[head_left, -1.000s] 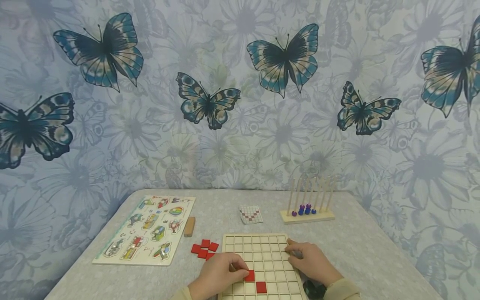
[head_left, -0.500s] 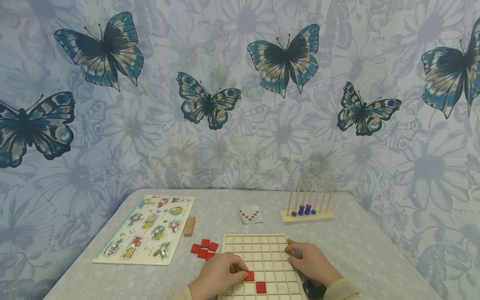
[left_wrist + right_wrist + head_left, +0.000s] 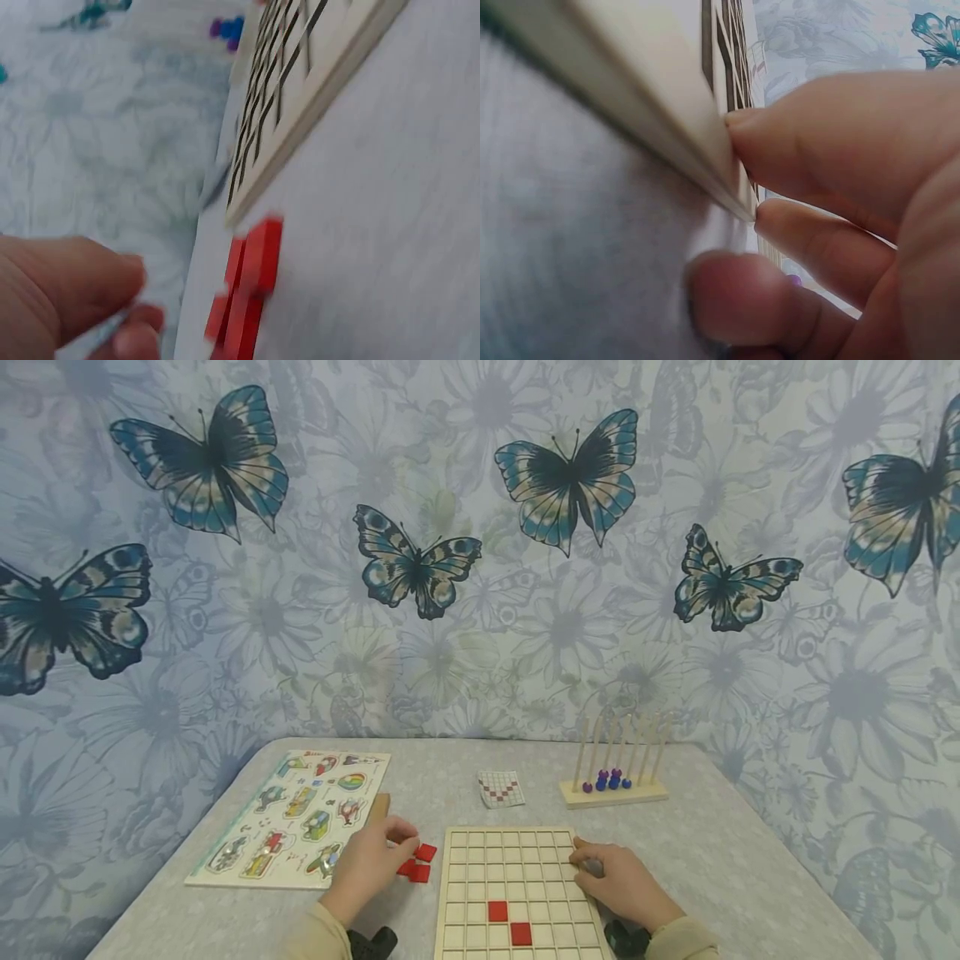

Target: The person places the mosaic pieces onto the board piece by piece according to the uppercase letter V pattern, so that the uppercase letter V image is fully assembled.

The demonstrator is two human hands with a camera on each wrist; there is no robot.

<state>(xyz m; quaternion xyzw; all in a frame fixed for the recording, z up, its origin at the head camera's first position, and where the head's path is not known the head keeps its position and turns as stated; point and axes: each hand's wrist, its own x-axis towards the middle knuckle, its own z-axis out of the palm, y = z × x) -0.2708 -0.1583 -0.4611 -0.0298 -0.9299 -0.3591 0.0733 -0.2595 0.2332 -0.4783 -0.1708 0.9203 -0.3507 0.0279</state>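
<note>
Loose red tiles (image 3: 426, 852): lying bunched on the table (image 3: 742, 860), just left of the board (image 3: 542, 891), partly hidden by the left hand (image 3: 369, 864).
Tiles on the board (image 3: 498, 911): two, also red, set in squares diagonally next to each other.
Board: pale, ruled into squares, cut off at the bottom of the head view.
Left hand: hovering above the loose tiles, loosely bent, thumb close to a fingertip, holding nothing that shows.
Right hand (image 3: 622, 885): curled at the board's far right corner, gripping the edge with thumb and fingertip.
Left side: picture puzzle (image 3: 294, 843), with a wooden block (image 3: 381, 806) beside it.
Beyond the board: grid card (image 3: 501, 789), then a bead rack (image 3: 648, 793) to the right.
Wall (image 3: 480, 693): flowered, with blue butterflies (image 3: 566, 481).
</note>
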